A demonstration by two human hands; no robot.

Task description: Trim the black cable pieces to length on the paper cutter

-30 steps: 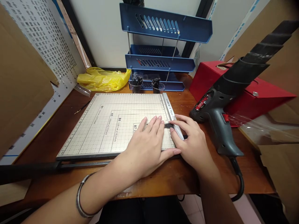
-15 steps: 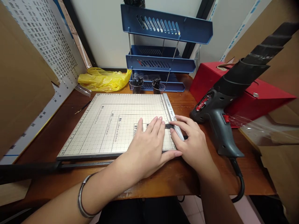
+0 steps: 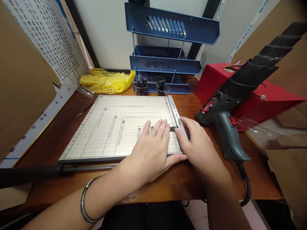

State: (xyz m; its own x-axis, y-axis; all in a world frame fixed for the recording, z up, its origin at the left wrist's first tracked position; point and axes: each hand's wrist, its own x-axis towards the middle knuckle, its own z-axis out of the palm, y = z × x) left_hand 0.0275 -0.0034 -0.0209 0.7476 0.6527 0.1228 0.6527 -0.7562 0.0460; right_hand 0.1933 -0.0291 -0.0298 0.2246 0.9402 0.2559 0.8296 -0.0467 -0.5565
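The paper cutter (image 3: 96, 127) lies on the desk, its cream board printed with a grid and size marks. My left hand (image 3: 153, 143) rests flat on it, palm down, pressing a bundle of thin black strands (image 3: 172, 129) that shows on both sides of the fingers. My right hand (image 3: 199, 143) is curled at the cutter's metal side rail (image 3: 176, 111). Its thumb tip touches the right end of the strands, and its fingers bend over beyond the rail. What lies under the right palm is hidden.
A black handle (image 3: 31, 172) and blade run along the near edge. Two clear cups (image 3: 140, 89) of black strands stand behind, below a blue rack (image 3: 168, 24). To the right are a heat gun (image 3: 230, 131) and a red box (image 3: 271, 108). A yellow bag (image 3: 107, 81) lies back left.
My right hand's index finger has left the strands' end and joined the other fingers beyond the rail; the thumb has moved up to the strands. My left hand stays in place.
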